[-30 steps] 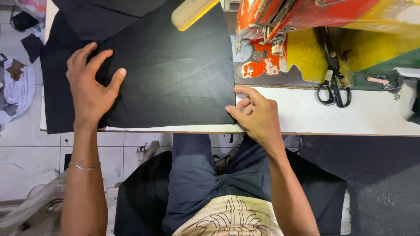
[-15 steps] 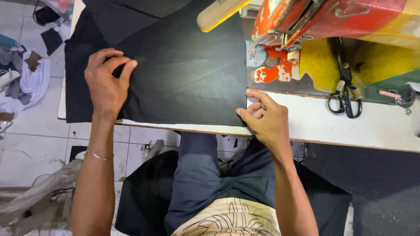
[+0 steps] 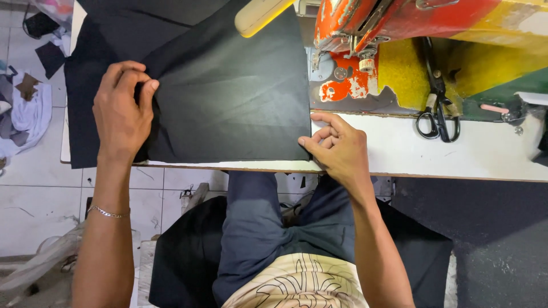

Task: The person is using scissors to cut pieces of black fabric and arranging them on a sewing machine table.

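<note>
One black cloth (image 3: 228,97) pinched by left hand (image 3: 121,114) at fold; near corner gripped by right hand (image 3: 338,149). One scissors (image 3: 436,114) right of cloth.

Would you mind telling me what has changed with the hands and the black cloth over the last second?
The left hand went from lying flat to pinching up a fold of the black cloth. The right hand stayed pinching the cloth's near right corner. The scissors stayed by the sewing machine.
</note>
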